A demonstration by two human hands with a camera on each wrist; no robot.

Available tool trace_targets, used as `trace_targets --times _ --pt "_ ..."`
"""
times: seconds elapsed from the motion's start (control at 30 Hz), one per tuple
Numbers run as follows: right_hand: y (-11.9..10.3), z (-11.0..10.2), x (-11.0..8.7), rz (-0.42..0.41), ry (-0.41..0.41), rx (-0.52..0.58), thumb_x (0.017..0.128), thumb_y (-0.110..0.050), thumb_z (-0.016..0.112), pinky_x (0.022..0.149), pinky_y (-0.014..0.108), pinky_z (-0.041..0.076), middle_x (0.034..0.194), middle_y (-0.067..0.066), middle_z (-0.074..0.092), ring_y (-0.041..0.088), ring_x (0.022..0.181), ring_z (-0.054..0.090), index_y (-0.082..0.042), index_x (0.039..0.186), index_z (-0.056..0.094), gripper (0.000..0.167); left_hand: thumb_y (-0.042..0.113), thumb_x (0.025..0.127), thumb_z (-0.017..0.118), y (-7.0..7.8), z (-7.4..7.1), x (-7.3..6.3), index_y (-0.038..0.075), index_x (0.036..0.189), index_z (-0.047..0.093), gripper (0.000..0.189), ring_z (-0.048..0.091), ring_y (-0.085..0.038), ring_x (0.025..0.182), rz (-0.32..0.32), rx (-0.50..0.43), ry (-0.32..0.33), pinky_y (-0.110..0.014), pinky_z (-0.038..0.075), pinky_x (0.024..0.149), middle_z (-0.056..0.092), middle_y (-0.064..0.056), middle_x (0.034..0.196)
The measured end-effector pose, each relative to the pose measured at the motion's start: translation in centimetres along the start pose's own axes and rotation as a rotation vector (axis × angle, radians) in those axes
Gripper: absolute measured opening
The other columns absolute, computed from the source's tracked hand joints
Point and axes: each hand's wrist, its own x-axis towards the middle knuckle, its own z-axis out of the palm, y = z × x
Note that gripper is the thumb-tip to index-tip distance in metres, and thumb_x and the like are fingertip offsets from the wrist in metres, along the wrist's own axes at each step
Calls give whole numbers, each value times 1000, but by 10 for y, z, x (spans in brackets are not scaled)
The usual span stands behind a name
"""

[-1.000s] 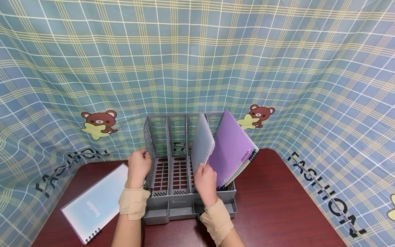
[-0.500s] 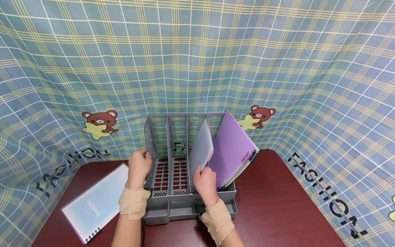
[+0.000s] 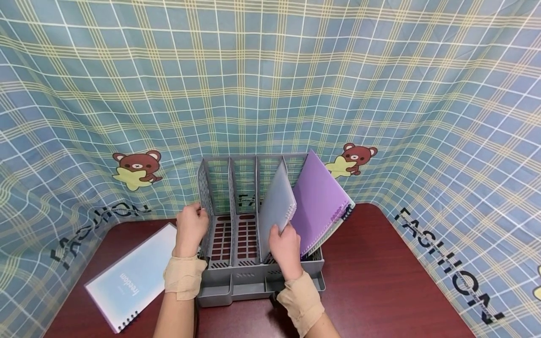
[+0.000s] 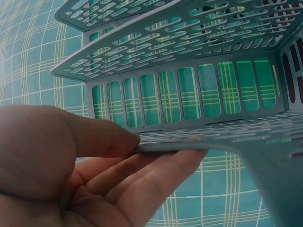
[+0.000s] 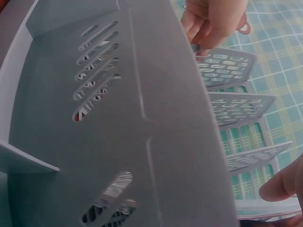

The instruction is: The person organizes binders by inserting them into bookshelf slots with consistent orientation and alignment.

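A grey desktop file organizer (image 3: pixel 253 277) with upright dividers stands on the table. At its left end my left hand (image 3: pixel 191 230) pinches the top edge of the perforated side panel (image 4: pixel 213 144), thumb on the inner face and fingers on the outer one. My right hand (image 3: pixel 285 249) grips a spiral notebook (image 3: pixel 276 202) with a pale grey-blue cover by its near lower edge. That notebook stands in the third compartment from the left, its coil towards me. In the right wrist view the thumb (image 5: pixel 279 184) lies over the notebook's edge; most of this hand is outside the frame.
A purple spiral notebook (image 3: pixel 319 202) leans in the rightmost compartment, with another notebook's pale edge and black coil behind it. On the table (image 3: pixel 372 272) at the left lies a light blue "freedom" notebook (image 3: pixel 131 277). A plaid curtain (image 3: pixel 253 94) surrounds the back and sides.
The grey-blue notebook has come lower and nearer in the third compartment, then shifted slightly right with my right hand. My left hand stays at the side panel.
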Motion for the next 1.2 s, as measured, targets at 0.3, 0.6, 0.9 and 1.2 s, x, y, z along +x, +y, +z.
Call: trace_targets --times 0.3,0.6,0.9,1.2 --pt "-12 -21 3 7 39 26 92 -24 64 73 51 56 89 10 74 37 84 72 -11 97 68 14 6 104 50 5 -4 -1 -4 93 70 25 39 -18 41 11 11 7 -31 33 43 56 -14 60" --pt "-34 -54 3 -5 10 157 95 -26 62 99 45 55 143 21 61 31 122 67 -7 159 39 70 14 104 52 22 -23 -8 -6 142 58 44 65 -27 61 -8 -8 -25 -36 48 54 68 -30 123" --pt "-51 -73 -7 -31 -25 187 96 -29 64 114 42 42 164 11 37 19 147 43 -11 166 19 85 21 106 51 45 -61 -38 1 150 53 48 71 -42 95 6 -2 -20 -53 58 75 65 -23 137" --pt "-62 -84 -17 -120 88 146 96 -29 65 117 44 40 164 3 39 13 148 41 -17 166 22 82 25 105 51 33 -87 -63 2 149 55 49 31 -17 37 14 123 -60 -33 33 40 70 -19 79"
